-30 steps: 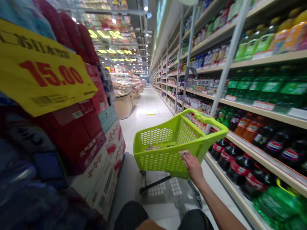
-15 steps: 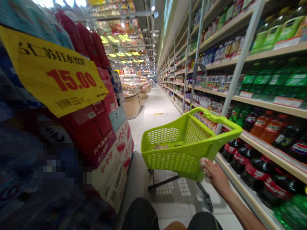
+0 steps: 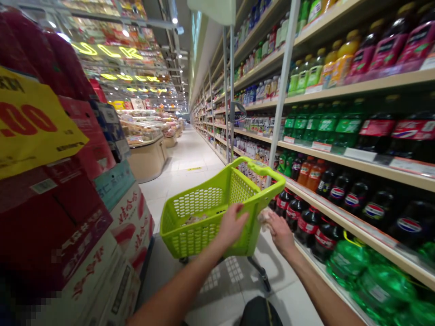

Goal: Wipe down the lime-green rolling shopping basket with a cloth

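A lime-green shopping cart (image 3: 204, 233) with a mesh-patterned basket stands in front of me. My left hand (image 3: 233, 226) is in front of the basket's near side, thumb and fingers slightly apart, with nothing visible in it; whether it touches the cart is unclear. To its right, just off the cart's rear corner, my right hand (image 3: 278, 231) pinches a crumpled whitish wad (image 3: 263, 218), perhaps tissue or cloth. Inside the basket lie small pale brownish items (image 3: 196, 219), too indistinct to name. The cart's handle (image 3: 268, 171) is free of both hands.
Shelves of drink bottles (image 3: 343, 192) line the right side, with large green bottles (image 3: 377, 285) at floor level. Stacked drink cartons (image 3: 125, 217) and a yellow price sign (image 3: 34, 122) rise on the left. A tiled aisle (image 3: 183, 151) runs ahead past display counters (image 3: 146, 158).
My left hand has come into view and reached toward the cart's side. My view has turned right, so the cart appears further left. The right hand still holds the whitish wad.
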### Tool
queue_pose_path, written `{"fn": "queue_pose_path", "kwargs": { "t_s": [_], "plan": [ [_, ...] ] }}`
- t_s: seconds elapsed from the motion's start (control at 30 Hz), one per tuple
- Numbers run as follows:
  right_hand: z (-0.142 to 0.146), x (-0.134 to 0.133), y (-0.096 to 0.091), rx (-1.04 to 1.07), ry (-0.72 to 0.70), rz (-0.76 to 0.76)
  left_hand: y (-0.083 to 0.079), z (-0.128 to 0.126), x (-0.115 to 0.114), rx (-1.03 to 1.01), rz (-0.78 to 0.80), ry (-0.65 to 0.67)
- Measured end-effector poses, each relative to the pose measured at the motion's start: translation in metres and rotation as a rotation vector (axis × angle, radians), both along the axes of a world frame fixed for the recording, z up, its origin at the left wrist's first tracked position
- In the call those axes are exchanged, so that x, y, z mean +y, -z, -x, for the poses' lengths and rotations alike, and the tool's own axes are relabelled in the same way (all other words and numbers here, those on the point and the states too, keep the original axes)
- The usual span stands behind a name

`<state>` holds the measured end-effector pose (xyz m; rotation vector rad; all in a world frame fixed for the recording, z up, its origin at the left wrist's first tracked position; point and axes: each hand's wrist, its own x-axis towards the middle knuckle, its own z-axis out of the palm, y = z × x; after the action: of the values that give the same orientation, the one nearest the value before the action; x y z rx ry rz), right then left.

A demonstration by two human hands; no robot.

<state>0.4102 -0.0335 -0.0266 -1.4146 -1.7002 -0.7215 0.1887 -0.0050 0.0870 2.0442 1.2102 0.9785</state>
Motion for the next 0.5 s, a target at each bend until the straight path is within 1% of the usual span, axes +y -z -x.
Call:
{"fn": "queue_pose_path", "kwargs": {
  "t_s": [0.03,0.1,0.13,0.17,0.2,0.23,0.27,0.33,0.37,0.4,0.43,0.5],
  "plan": [
    [-0.006,0.004,-0.014,0.019,0.058,-0.027,0.0,0.007,0.006,0.111,-0.018,-0.048],
    [-0.015,0.015,-0.047,0.066,0.165,-0.086,0.008,0.025,0.018,0.41,-0.032,-0.138],
    [-0.016,0.021,-0.059,0.079,0.192,-0.103,0.014,0.035,0.023,0.551,-0.028,-0.156],
    [-0.015,0.025,-0.066,0.078,0.191,-0.11,0.022,0.043,0.026,0.651,-0.033,-0.124],
    [-0.01,0.028,-0.067,0.065,0.17,-0.111,0.03,0.05,0.028,0.724,-0.062,-0.093],
    [-0.003,0.029,-0.062,0.043,0.136,-0.107,0.038,0.055,0.029,0.772,-0.102,-0.065],
    [0.004,0.027,-0.054,0.013,0.09,-0.094,0.044,0.058,0.029,0.801,-0.138,-0.048],
    [0.013,0.018,-0.036,-0.05,-0.008,-0.05,0.05,0.06,0.027,0.823,-0.179,-0.036],
    [0.012,0.013,-0.032,-0.065,-0.037,-0.03,0.051,0.06,0.027,0.827,-0.179,-0.032],
    [0.008,0.009,-0.034,-0.064,-0.044,-0.018,0.051,0.06,0.026,0.829,-0.176,-0.03],
    [0.0,0.007,-0.041,-0.043,-0.025,-0.02,0.05,0.06,0.026,0.828,-0.175,-0.029],
    [-0.021,0.009,-0.068,0.045,0.082,-0.065,0.049,0.06,0.026,0.825,-0.18,-0.025]
  ]
}}
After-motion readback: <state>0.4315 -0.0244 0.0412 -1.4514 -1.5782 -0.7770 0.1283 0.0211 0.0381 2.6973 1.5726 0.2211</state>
